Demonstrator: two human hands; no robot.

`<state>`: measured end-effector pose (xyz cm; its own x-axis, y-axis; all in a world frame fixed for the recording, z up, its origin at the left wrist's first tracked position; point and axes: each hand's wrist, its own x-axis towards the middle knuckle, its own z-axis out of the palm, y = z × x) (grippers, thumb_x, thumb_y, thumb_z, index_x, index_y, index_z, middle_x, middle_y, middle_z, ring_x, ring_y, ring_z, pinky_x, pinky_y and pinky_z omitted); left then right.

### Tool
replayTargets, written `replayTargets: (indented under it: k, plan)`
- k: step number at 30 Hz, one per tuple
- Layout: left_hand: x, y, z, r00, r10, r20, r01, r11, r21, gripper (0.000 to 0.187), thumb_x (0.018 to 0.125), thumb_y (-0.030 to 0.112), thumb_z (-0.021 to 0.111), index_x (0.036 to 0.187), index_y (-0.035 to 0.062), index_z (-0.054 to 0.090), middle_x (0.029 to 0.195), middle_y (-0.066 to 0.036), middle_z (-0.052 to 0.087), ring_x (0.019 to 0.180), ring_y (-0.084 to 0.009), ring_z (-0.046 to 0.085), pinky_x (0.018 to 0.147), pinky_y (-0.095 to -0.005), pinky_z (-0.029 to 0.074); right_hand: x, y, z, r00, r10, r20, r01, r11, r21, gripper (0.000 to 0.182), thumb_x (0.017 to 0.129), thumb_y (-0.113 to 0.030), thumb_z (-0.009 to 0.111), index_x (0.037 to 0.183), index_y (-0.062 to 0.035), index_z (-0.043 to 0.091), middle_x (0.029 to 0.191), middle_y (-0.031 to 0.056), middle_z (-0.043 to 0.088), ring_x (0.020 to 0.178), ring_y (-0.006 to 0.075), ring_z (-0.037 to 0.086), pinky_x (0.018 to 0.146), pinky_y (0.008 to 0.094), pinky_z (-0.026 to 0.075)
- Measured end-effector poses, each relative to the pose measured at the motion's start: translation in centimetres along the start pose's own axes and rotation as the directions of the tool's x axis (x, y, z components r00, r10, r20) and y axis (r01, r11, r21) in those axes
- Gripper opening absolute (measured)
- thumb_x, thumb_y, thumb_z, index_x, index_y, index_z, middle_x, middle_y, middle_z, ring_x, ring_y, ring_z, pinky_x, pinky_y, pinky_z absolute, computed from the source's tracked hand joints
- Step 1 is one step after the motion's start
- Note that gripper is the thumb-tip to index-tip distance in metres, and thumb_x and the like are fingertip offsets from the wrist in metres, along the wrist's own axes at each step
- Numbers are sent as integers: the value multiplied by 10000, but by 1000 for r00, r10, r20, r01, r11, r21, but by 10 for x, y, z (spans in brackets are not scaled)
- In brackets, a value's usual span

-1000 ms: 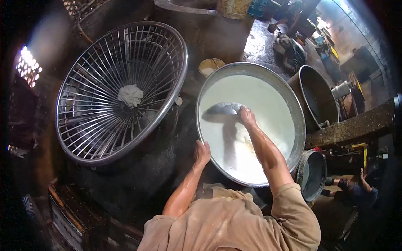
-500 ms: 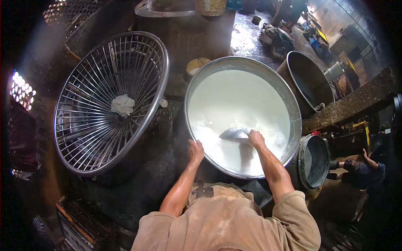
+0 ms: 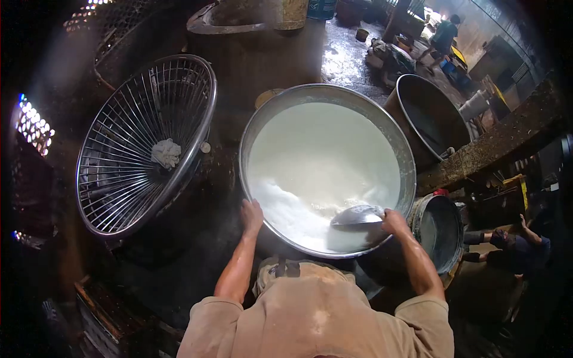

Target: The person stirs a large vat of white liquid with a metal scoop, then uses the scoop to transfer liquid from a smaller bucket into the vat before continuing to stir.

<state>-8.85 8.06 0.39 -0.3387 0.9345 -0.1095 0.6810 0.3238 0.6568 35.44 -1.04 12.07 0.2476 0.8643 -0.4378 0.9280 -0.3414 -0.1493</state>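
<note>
A large round metal vat (image 3: 244, 149) of milky white liquid (image 3: 322, 149) stands in front of me, with white foam (image 3: 277, 215) along its near left side. My right hand (image 3: 395, 222) is closed on the edge of a shiny metal scoop (image 3: 358, 215), whose bowl is tilted just over the liquid near the right front of the vat. Some white residue shows on the scoop. My left hand (image 3: 252, 216) grips the vat's rim at the near left; its fingertips are partly hidden.
Left of the vat a large metal-barred basket (image 3: 119, 161) leans with a white cloth bundle (image 3: 166, 154) at its centre. Another deep vat (image 3: 427, 113) and a smaller drum (image 3: 439, 232) stand to the right, near a beam (image 3: 495, 140). Two people (image 3: 444, 39) are in the background at right.
My right hand has moved right with the scoop, which has come up out of the liquid. Foam has spread at the near left. My left hand stays at the rim, and the view has shifted slightly.
</note>
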Motion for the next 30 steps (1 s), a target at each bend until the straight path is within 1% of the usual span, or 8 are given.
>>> replayTargets:
  k: [6,10,12,17,20,21,28,30]
  plan:
    - [-16,3,5,997,-34,-74,26,994,-102,328,909,238,401,991,-76,453,933,-337,542,917,-483,511,814,-506,386,-13,54,-73,968,-215,-132,222,974,44,356,607,-126,611,932,15,585,860,240,613,840,406,582,746,443,464]
    - [-44,-2,13,985,-20,-171,-10,985,-170,405,918,287,392,1047,-94,443,988,-347,523,964,-477,498,820,-486,389,-6,61,-125,979,-74,-189,123,958,260,405,609,-108,632,1000,-12,592,903,221,623,856,360,607,723,393,475]
    - [-54,-3,14,987,-25,-157,-5,983,-186,444,922,330,381,1055,-88,443,999,-343,517,973,-476,491,812,-480,389,21,69,-117,944,-143,-296,217,948,233,407,617,-130,648,1003,-20,580,881,229,620,831,362,612,717,401,479]
    - [-71,8,10,984,-176,-13,171,972,-161,454,927,272,369,1110,-140,416,1062,-350,504,1022,-456,491,883,-438,382,97,52,-74,831,212,-514,-92,964,249,391,671,-173,596,1030,-29,545,813,247,613,824,390,602,751,455,474]
    - [-70,8,11,975,-218,-30,206,951,-229,466,929,276,362,1130,-142,404,1136,-350,464,1099,-429,453,928,-424,348,133,59,-46,912,188,-364,-61,941,333,360,683,-187,599,989,-8,537,787,243,610,789,378,615,698,442,497]
    - [-70,10,10,974,-225,-36,211,949,-233,466,929,276,362,1130,-142,404,1136,-350,464,1099,-429,453,928,-424,348,161,83,-14,838,-49,-543,150,978,144,330,680,-173,601,947,13,544,751,218,617,691,336,635,597,417,520]
    - [-70,24,2,945,-323,51,326,914,-243,525,924,286,370,1238,-132,323,1267,-332,374,1201,-398,377,1005,-391,291,147,45,38,924,53,-378,80,942,326,263,678,-132,593,893,16,565,679,180,620,535,257,624,480,366,510]
    - [-69,23,0,939,-336,70,343,912,-223,538,923,293,368,1254,-127,310,1276,-331,365,1208,-397,370,1011,-388,287,125,23,40,975,93,-200,2,903,430,359,660,-171,615,961,20,573,894,243,615,873,399,590,787,440,479]
